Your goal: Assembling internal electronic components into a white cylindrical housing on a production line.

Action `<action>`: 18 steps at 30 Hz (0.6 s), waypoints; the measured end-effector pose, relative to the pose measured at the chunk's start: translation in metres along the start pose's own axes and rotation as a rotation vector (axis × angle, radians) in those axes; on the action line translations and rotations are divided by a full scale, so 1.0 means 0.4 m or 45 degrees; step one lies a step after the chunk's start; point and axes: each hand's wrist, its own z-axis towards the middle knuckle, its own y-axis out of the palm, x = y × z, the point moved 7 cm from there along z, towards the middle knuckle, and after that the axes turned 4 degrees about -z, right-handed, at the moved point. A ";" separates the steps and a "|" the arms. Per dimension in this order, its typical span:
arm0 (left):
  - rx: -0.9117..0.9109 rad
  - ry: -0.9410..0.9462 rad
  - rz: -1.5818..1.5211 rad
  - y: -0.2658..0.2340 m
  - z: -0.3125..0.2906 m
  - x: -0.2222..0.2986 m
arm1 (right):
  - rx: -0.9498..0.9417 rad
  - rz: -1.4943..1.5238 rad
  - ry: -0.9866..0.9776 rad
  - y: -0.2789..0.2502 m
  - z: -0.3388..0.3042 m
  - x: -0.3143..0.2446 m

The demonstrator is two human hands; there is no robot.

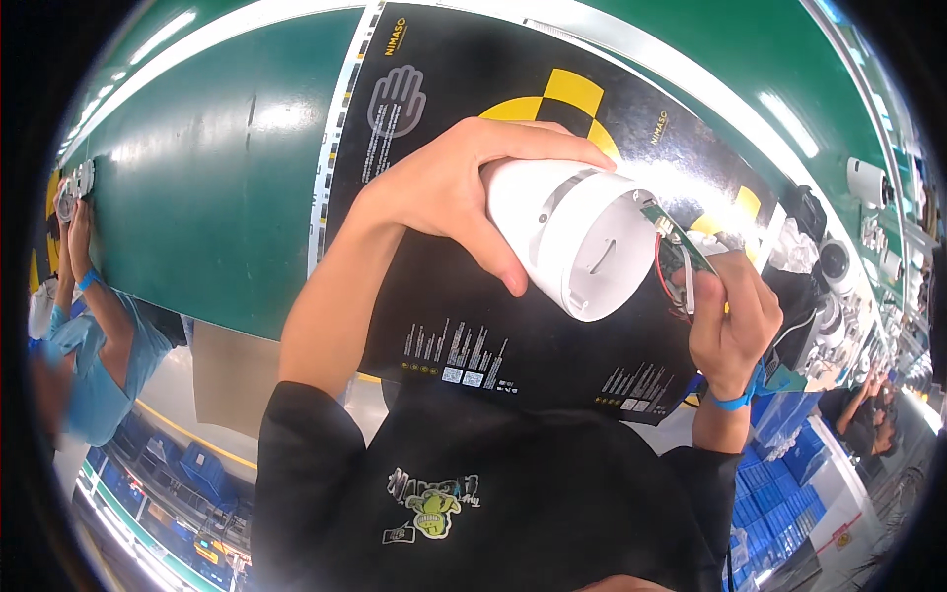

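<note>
A white cylindrical housing (528,222) is tilted above the black printed mat, its open end facing right and toward me. My left hand (449,187) wraps round its closed end, thumb below and fingers over the top. Inside the cavity a slot shows on the inner floor. At the open rim, my right hand (735,321) pinches a green circuit board (681,242) with a white connector and thin red and white wires. The board's upper end meets the rim or lies just in front of it; I cannot tell which. A blue band circles my right wrist.
The black mat (444,286) with yellow shapes lies on a green bench (217,148). Crumpled white plastic (794,247) and several white camera-like units (834,261) are at the right. A person in blue (109,345) works at far left. Blue bins (779,493) stand below right.
</note>
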 end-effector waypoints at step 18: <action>-0.008 -0.044 0.041 0.007 0.000 -0.006 | -0.290 -0.430 -0.205 -0.055 0.070 -0.084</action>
